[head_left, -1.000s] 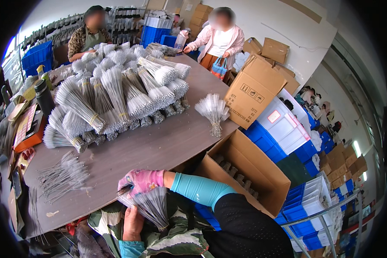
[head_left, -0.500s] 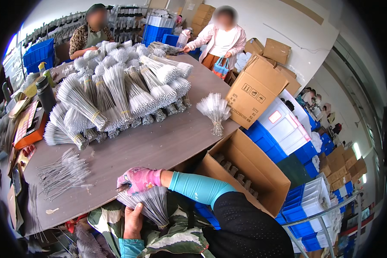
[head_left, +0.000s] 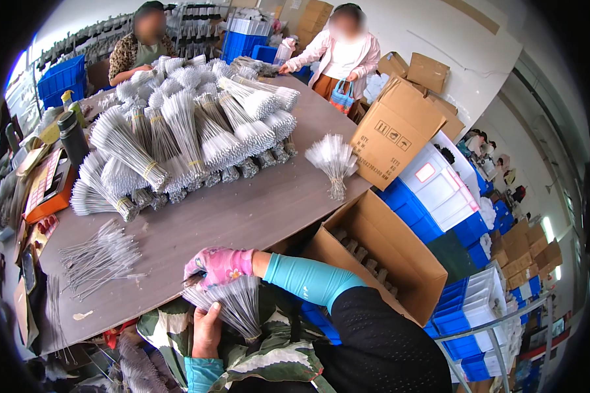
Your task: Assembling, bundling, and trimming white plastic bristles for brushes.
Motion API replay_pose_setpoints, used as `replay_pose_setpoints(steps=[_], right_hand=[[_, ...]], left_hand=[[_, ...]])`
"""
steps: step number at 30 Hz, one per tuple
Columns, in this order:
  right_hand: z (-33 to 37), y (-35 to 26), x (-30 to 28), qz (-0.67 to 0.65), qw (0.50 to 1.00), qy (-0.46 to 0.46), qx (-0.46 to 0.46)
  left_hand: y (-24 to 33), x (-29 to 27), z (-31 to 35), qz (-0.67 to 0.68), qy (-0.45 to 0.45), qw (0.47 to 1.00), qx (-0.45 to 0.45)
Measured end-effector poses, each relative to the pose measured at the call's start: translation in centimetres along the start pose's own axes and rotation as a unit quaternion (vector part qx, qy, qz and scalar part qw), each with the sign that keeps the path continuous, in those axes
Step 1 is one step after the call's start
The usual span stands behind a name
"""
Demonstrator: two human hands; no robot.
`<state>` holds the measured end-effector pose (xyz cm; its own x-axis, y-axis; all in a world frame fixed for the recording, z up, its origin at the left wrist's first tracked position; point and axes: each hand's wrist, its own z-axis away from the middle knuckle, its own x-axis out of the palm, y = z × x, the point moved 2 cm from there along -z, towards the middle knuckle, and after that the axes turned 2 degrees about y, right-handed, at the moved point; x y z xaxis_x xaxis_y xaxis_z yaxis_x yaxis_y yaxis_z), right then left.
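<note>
My left hand [head_left: 206, 327], bare with a teal cuff, is closed around the side of a bundle of thin grey wire stems [head_left: 237, 308]. The stems fan out towards pale, whitish tips at the top and gather at the bottom over my lap. Just above that fan is my right hand [head_left: 220, 267] in a pink flowered glove, its fingers pinched together. Something dark and small shows at the fingertips, too little to name. A loose spread of white-tipped stems [head_left: 101, 259] lies on the table [head_left: 196, 229] to the left.
A large pile of tied stem bundles [head_left: 190, 131] covers the table's far part; one bundle [head_left: 334, 167] stands apart at right. An open cardboard box [head_left: 400, 262] holds bundles beside my right arm. Two people are across the table. A dark bottle [head_left: 72, 139] stands left.
The whole view has shifted slightly. Both hands keep about the same places at the bundle, with the right hand still pinched above the stem tips.
</note>
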<state>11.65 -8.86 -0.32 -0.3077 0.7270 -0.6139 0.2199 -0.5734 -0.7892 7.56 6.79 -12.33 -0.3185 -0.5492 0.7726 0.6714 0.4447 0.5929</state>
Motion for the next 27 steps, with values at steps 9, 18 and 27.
replay_pose_setpoints(steps=[9, 18, 27], right_hand=[[1.4, -0.4, -0.3, -0.121, 0.991, -0.051, 0.003], [-0.6, -1.7, -1.5, 0.047, 0.996, -0.058, -0.039], [-0.9, -0.8, -0.7, -0.045, 0.983, -0.098, 0.150]], left_hand=[[1.3, 1.9, 1.8, 0.076, -0.076, 0.993, -0.043], [1.2, 0.0, 1.2, -0.120, -0.033, 0.992, -0.017], [0.6, -0.1, 0.9, -0.134, 0.021, 0.990, 0.040]])
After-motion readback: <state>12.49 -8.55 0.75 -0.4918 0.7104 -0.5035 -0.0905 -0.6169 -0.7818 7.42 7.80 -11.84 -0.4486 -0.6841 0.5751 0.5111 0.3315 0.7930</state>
